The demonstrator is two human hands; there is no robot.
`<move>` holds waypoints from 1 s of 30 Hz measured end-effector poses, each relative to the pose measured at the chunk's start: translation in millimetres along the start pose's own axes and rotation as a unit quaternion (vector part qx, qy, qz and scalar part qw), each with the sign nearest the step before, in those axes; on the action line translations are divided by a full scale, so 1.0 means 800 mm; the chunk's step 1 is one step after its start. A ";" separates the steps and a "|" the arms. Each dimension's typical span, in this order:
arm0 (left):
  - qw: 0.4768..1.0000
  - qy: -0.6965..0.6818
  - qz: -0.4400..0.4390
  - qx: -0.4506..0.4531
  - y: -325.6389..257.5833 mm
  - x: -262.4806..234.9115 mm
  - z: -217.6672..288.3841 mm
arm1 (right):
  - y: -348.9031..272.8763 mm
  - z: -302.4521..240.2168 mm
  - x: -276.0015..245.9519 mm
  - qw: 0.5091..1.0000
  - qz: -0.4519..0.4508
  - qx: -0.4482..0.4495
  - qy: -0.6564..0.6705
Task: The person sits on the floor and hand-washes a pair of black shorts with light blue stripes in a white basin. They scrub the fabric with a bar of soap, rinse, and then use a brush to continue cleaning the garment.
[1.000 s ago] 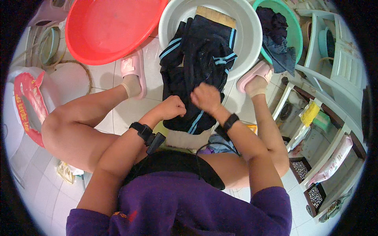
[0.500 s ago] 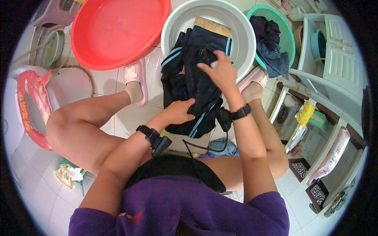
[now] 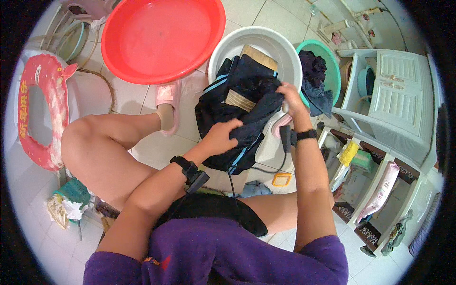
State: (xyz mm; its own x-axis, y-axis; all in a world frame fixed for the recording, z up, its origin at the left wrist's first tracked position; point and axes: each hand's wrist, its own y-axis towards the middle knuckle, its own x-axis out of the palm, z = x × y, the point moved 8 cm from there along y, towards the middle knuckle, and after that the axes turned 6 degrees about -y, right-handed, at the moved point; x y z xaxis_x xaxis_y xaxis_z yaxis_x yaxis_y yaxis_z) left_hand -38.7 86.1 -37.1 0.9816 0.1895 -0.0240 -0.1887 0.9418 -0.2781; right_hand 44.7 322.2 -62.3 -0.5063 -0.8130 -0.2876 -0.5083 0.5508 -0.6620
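Note:
Black trousers (image 3: 251,117) with light blue side stripes lie bunched over a wooden washboard (image 3: 240,100), whose ridges show through a gap in the cloth. The board's top end leans in a pale grey basin (image 3: 292,53). My right hand (image 3: 295,100) is closed on a fold of the trousers, pulled up at the right; a small whitish thing, mostly hidden, shows by its palm. My left hand (image 3: 219,137) grips the lower part of the cloth, thumb and fingers on either side of a fold. Black bands with small boxes sit on both wrists, and a cable hangs near the cloth.
A red basin (image 3: 164,42) stands at the far left. Right of the grey basin, a green tub (image 3: 333,71) holds dark clothes and denim. A white cabinet (image 3: 399,95) and low rack (image 3: 380,190) stand at the right; a red-covered toilet seat (image 3: 31,142) is at the left.
My right hand has moved right and closed on the cloth, lifting a fold aside so the board's ridges show. My left hand stays on the cloth. The view has shifted a little.

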 end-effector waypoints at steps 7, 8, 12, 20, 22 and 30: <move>0.991 -0.114 -0.071 -0.027 0.017 -0.037 0.060 | -0.090 -0.089 -0.029 0.755 -0.032 -0.265 0.599; 0.987 -0.064 -0.139 -0.038 0.014 -0.030 0.075 | -0.101 -0.084 -0.036 0.719 0.000 -0.314 0.620; 0.923 0.328 -0.136 0.151 -0.018 -0.028 0.162 | -0.115 0.008 0.003 0.694 0.078 -0.244 0.672; 0.832 0.419 -0.364 -0.031 -0.068 0.072 0.061 | -0.093 0.220 0.076 0.945 0.060 0.224 0.229; 0.836 0.432 -0.332 -0.067 -0.059 0.073 0.032 | -0.092 0.176 0.021 0.951 0.240 0.082 -0.177; 0.886 0.408 0.116 0.189 0.034 -0.022 0.054 | -0.134 0.029 0.093 0.939 0.278 -0.163 -0.116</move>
State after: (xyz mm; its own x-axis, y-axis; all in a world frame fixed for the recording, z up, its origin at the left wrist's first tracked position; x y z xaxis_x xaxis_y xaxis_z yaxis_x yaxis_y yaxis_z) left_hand -62.1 120.5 -2.9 0.5806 0.2717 -0.7675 -0.2337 0.9586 0.1625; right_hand 77.7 198.6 -28.9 -0.6108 -0.3801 -0.6946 -0.4157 0.9006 -0.1273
